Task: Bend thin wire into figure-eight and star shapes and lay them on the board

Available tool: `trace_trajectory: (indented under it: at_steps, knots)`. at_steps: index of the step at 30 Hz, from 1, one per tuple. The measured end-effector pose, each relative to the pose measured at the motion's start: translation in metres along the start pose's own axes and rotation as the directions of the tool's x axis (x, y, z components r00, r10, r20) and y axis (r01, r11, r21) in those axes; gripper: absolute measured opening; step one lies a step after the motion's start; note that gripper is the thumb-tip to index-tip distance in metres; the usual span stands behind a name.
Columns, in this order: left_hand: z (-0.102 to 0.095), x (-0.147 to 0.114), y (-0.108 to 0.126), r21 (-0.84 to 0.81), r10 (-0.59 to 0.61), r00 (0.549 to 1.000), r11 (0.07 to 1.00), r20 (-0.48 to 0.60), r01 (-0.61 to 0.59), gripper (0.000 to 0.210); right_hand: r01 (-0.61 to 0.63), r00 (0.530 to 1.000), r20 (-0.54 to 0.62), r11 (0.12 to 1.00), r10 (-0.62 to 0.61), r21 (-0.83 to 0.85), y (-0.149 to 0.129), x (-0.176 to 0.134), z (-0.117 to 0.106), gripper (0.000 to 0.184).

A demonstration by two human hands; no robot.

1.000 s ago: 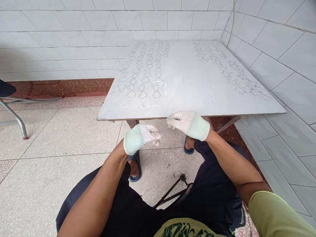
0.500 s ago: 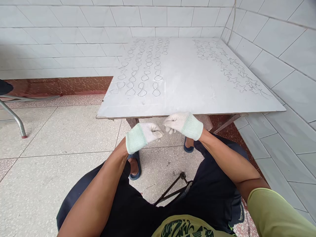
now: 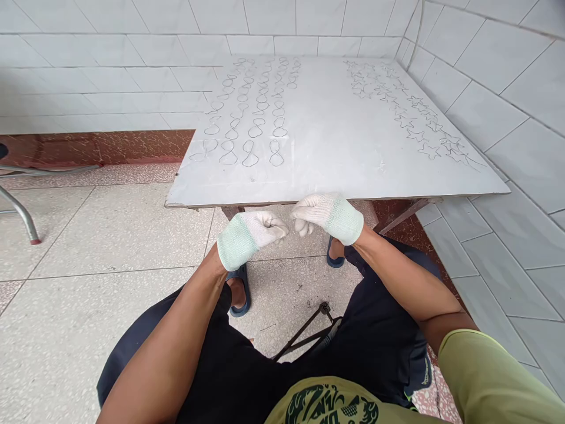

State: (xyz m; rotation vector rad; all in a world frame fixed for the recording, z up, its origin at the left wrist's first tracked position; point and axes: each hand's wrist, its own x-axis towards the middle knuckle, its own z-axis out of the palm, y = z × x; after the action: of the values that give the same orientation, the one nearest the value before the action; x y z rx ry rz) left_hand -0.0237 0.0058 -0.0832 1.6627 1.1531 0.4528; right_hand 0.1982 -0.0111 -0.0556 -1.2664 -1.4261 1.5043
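Between the left hand (image 3: 263,228) and right hand (image 3: 316,211) is thin wire (image 3: 292,225), pinched by both.

Gloves cover the fingers of the left hand (image 3: 265,228) and right hand (image 3: 315,211), and whatever lies in either grip is too small to make out. On the tabletop (image 3: 331,171), the farthest wire loops blur together, and the wire stars (image 3: 428,152) overlap too much to count. The left edge cuts off a metal-legged seat (image 3: 22,212); the bottom edge crops the shirt print (image 3: 331,406). Trousers (image 3: 371,335) partly hide a dark folding frame (image 3: 304,335).
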Motion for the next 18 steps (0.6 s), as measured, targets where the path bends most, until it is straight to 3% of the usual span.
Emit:
trace_trajectory:
  at_steps: [7, 12, 18]
  knots:
    - [0.005, -0.004, 0.011, 0.058, -0.051, 0.991, 0.997, -0.124, 0.059, 0.026, -0.024, 1.0, -0.009, 0.997, 0.025, 0.079, 0.001, 0.002, 0.001, 0.02]
    - [0.004, -0.001, 0.01, -0.072, -0.048, 0.998, 0.996, -0.044, 0.045, 0.032, -0.069, 0.997, -0.029, 0.994, 0.071, 0.087, 0.0, 0.006, 0.003, 0.017]
    - [0.004, 0.002, 0.002, -0.07, -0.047, 0.998, 0.997, -0.047, 0.044, 0.034, -0.068, 0.994, -0.081, 0.997, 0.071, 0.029, -0.005, 0.006, 0.006, 0.029]
